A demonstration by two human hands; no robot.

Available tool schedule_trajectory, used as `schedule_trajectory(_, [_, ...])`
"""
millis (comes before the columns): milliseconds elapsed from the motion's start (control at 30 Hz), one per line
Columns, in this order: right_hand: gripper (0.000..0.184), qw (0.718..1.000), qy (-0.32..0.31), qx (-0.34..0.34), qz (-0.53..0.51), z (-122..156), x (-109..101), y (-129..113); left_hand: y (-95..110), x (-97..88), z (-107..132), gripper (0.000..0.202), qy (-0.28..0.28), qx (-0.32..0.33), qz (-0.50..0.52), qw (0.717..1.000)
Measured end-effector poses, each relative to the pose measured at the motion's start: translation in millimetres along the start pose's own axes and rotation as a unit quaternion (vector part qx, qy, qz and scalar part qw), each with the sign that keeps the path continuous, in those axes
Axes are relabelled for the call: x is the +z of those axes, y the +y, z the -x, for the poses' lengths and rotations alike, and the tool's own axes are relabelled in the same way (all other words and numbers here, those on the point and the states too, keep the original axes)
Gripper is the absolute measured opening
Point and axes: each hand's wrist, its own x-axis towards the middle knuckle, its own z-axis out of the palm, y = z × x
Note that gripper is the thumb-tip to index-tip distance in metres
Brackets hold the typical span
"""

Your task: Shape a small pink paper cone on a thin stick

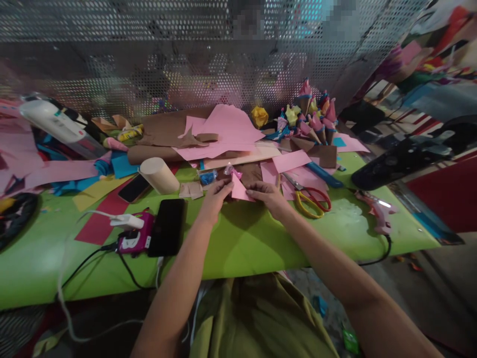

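Note:
Both my hands meet over a small pink paper piece (239, 190) lying on the green table (242, 238). My left hand (215, 198) pinches its left edge with closed fingers. My right hand (269, 194) presses on its right edge, fingers curled down on the paper. A brown paper piece (250, 174) lies just behind it. Scissors with yellow and red handles (311, 199) lie a little to the right of my right hand.
A black phone (167, 226) and a magenta power bank (133, 237) with cables lie at the left. A pink glue gun (378, 211) rests at the right. A paper roll (159, 175), pink sheets (227, 130) and small paper cones (313, 117) crowd the back.

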Motion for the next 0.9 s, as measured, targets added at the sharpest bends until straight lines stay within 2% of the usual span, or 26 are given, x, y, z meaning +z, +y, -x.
schedule_trajectory(133, [0.031, 1.0, -0.009, 0.018, -0.01, -0.1, -0.3, 1.5, 1.7, 1.5, 1.0, 0.038, -0.015, -0.018, 0.028, 0.999])
schedule_trajectory(333, [0.028, 1.0, -0.01, 0.004, 0.006, 0.9, 0.1, 1.5, 4.5, 2.4, 4.2, 0.031, -0.031, -0.025, 0.069, 0.997])
schedule_trajectory(533, [0.026, 1.0, -0.01, 0.013, 0.002, 1.2, -0.8, 0.4, 8.0, 3.7, 6.6, 0.034, -0.026, -0.019, 0.049, 0.998])
schedule_trajectory(900, [0.025, 0.999, 0.037, -0.029, -0.008, 0.2, -0.8, -1.6, 9.1, 2.0, 5.5, 0.024, -0.028, -0.025, 0.075, 0.996])
